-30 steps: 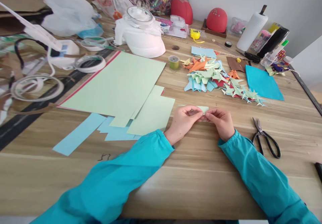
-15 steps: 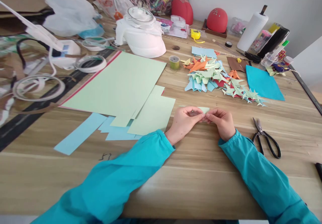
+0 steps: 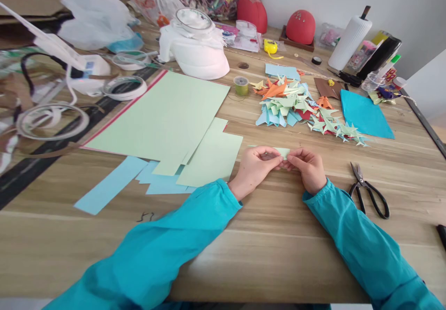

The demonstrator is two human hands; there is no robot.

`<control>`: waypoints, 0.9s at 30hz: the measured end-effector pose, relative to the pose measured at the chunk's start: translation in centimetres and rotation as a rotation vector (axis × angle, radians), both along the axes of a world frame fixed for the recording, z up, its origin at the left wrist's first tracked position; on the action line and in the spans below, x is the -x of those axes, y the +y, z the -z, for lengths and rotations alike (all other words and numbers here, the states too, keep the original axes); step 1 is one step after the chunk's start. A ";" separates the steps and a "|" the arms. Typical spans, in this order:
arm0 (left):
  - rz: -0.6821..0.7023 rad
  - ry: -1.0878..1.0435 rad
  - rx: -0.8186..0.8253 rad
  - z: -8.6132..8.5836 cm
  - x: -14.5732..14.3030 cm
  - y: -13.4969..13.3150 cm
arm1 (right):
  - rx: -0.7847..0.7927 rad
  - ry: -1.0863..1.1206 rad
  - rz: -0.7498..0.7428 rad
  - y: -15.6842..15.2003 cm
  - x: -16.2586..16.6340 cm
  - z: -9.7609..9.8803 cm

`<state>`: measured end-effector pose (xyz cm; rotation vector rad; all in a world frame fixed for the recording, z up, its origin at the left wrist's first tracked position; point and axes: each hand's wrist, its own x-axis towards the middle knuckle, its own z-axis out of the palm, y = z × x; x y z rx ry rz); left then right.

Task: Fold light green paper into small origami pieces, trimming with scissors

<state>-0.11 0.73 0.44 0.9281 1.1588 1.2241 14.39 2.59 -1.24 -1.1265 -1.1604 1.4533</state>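
Observation:
Both hands meet over the wooden table (image 3: pixel 278 235) around a small folded piece of pale green paper (image 3: pixel 283 151). My left hand (image 3: pixel 254 169) pinches its left part, fingers curled. The fingertips of my right hand (image 3: pixel 308 168) pinch the right part, pressed against the left hand's fingers. Most of the paper is hidden under the fingers; only a corner shows behind them. Both arms wear teal sleeves.
Large pale green sheets (image 3: pixel 163 119) and light blue strips (image 3: pixel 111 184) lie to the left. A pile of folded paper cranes (image 3: pixel 296 105) and a blue sheet (image 3: pixel 365 115) sit behind the hands. Black scissors (image 3: pixel 369 196) lie at right. Tape rolls (image 3: pixel 125 87), a white container (image 3: pixel 195 45) and clutter fill the back.
Almost nothing differs. The fingers of both hands shift slightly on the green paper; the arms stay where they were.

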 end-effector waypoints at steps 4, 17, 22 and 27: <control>-0.001 -0.004 0.002 0.1 0.0 0.0 | -0.004 -0.011 -0.001 0.0 0.1 -0.1; -0.013 0.005 0.013 0.0 0.0 0.0 | 0.001 0.039 -0.023 0.1 -0.1 0.2; -0.019 -0.013 0.022 0.0 0.0 0.1 | 0.073 0.123 -0.025 0.1 -0.2 0.1; -0.022 -0.007 0.026 0.0 0.0 0.1 | 0.084 0.139 -0.020 0.1 -0.2 0.0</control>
